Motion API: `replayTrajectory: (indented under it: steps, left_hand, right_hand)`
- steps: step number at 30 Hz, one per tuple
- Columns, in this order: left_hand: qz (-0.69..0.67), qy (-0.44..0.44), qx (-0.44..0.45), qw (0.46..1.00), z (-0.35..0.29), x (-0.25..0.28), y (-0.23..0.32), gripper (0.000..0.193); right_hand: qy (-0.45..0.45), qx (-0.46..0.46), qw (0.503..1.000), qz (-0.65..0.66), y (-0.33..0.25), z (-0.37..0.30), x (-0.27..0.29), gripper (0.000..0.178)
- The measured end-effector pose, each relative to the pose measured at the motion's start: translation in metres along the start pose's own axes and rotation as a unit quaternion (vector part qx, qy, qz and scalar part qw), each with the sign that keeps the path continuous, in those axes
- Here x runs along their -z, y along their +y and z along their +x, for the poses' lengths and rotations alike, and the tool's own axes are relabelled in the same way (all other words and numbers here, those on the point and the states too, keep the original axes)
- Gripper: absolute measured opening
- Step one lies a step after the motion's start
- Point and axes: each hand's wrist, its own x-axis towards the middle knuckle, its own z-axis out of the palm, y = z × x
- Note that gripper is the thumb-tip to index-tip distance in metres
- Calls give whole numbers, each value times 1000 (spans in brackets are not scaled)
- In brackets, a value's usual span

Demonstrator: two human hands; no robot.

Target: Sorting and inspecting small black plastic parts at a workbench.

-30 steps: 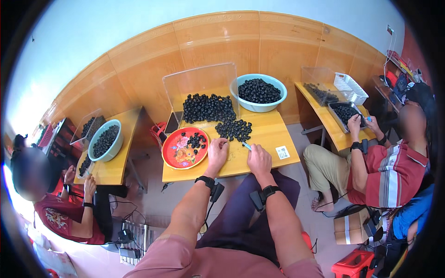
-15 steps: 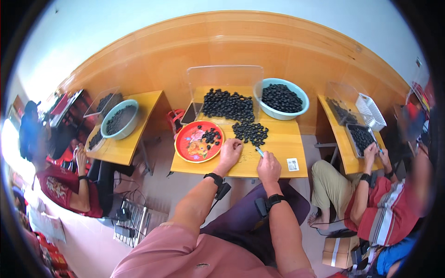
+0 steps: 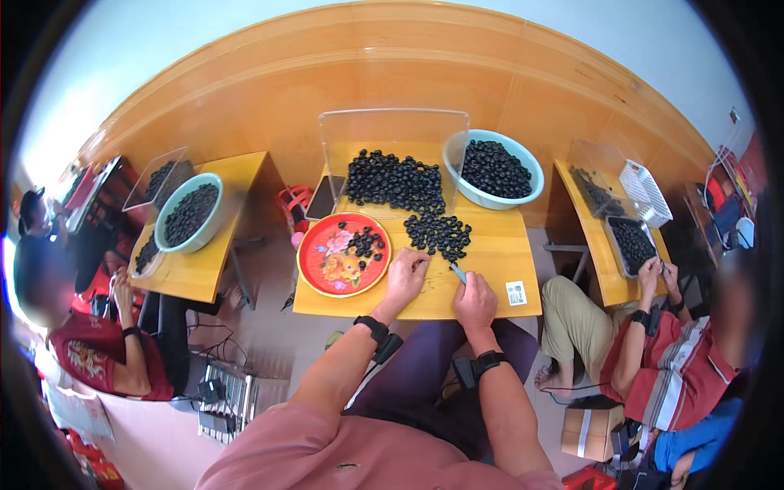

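Observation:
At the near edge of the yellow wooden table (image 3: 380, 306), my right hand (image 3: 474, 299) is closed around a slim tool with a pale blue handle (image 3: 459, 273), its tip pointing at a small pile of glossy black oval pieces (image 3: 438, 237). Just left of it, my left hand (image 3: 405, 282) is closed, thumb and fingers pinched together; whatever they hold is too small to make out. Beside that hand lies a round red flowered tray (image 3: 314, 273) with some black pieces (image 3: 366, 242) on it. A larger heap of the pieces (image 3: 394, 181) spreads behind the small pile.
A pale blue basin (image 3: 531, 192) full of black pieces stands at the back right. A clear upright panel (image 3: 396, 122) crosses the heap, with a phone (image 3: 327, 198) at its left. A white label (image 3: 515, 293) marks the right corner. Co-workers (image 3: 110, 351) (image 3: 653, 359) sit at tables on both sides.
The whole view has shifted slightly. Both hands stay at the near edge beside the small pile, the left still pinched and the right still gripping the blue-handled tool.

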Motion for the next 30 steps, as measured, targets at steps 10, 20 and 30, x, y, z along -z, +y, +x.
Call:
replayTrajectory:
  steps: [10,20,30]
  left_hand:
    - [-11,7,19,1000,-1,7,4,13]
    - [-12,-23,29,999,2,13,17,18]
    - [151,13,-8,988,39,120,46,11]
  right_hand:
    - [-24,-4,1000,6,-6,3,3,9]
    - [-31,-3,1000,0,-6,5,8,7]
    - [-27,3,999,25,-4,3,13,13]
